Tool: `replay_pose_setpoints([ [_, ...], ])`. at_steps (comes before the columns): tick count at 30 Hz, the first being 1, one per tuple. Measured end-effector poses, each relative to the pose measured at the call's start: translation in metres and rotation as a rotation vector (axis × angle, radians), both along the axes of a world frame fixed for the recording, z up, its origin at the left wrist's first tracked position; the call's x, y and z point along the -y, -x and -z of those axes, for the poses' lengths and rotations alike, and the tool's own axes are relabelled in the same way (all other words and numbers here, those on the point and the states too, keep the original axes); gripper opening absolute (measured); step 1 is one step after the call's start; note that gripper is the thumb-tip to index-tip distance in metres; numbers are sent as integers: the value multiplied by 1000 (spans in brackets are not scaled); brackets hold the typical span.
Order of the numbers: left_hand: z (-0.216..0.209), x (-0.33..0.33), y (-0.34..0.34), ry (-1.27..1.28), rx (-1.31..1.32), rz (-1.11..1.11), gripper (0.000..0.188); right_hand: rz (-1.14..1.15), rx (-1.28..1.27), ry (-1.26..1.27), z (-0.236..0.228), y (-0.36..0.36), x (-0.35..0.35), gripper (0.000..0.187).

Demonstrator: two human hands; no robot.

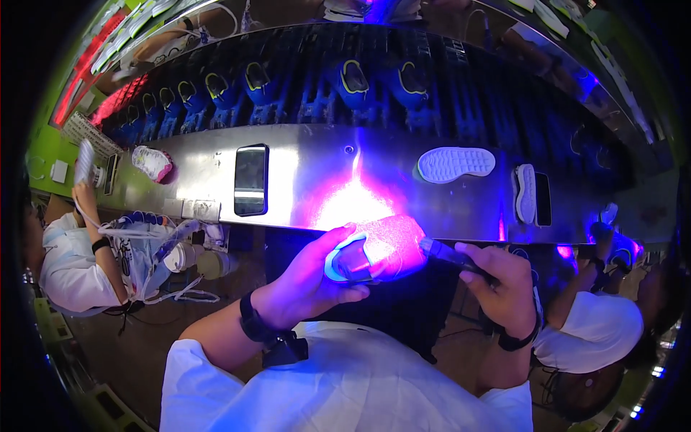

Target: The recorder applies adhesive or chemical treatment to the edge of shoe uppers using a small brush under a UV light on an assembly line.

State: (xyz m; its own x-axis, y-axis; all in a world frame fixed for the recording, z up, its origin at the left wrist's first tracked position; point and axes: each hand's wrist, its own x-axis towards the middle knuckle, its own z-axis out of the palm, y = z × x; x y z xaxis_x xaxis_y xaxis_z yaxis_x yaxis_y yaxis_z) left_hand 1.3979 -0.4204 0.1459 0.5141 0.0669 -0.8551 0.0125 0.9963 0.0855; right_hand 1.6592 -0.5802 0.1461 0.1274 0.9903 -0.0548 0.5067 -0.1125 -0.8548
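Note:
My left hand [324, 263] is wrapped round the heel end of a shoe upper [394, 248], above the near edge of the metal bench. Its opening faces lower left, and the toe end points right, glowing pink and white under bright violet light. In my right hand [504, 284] is a dark-handled brush [453, 255], gripped between thumb and fingers. The brush's tip meets the right side of the shoe upper. Glare washes out part of the upper's surface.
Blue shoes [354, 79] stand in a row on the dark conveyor [309, 93] beyond the metal bench [288, 140]. A white sole [457, 165], another sole [525, 194] and a phone [251, 180] lie on the bench. Co-workers sit left [79, 266] and right [597, 327].

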Motion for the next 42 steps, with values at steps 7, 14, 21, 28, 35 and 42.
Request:
replay_pose_setpoints([
  [7, 31, 7, 25, 549, 411, -168, 69, -22, 9, -80, 5, -1, -12, 49],
  [14, 48, 14, 37, 764, 559, -273, 75, 5, -96, -88, 24, 26, -31, 45],
  [21, 39, 2, 43, 424, 519, -238, 66, 81, -196, -66, 73, 56, -13, 43],
  [28, 35, -24, 37, -326, 219, -56, 75, 148, -123, -60, 79, 52, -34, 40],
  [35, 28, -31, 24, -712, 65, 4, 89, 133, -187, 18, 33, 33, -22, 42],
  [42, 22, -15, 0, -758, 120, 102, 86, 97, -250, 27, 36, 22, -2, 44],
])
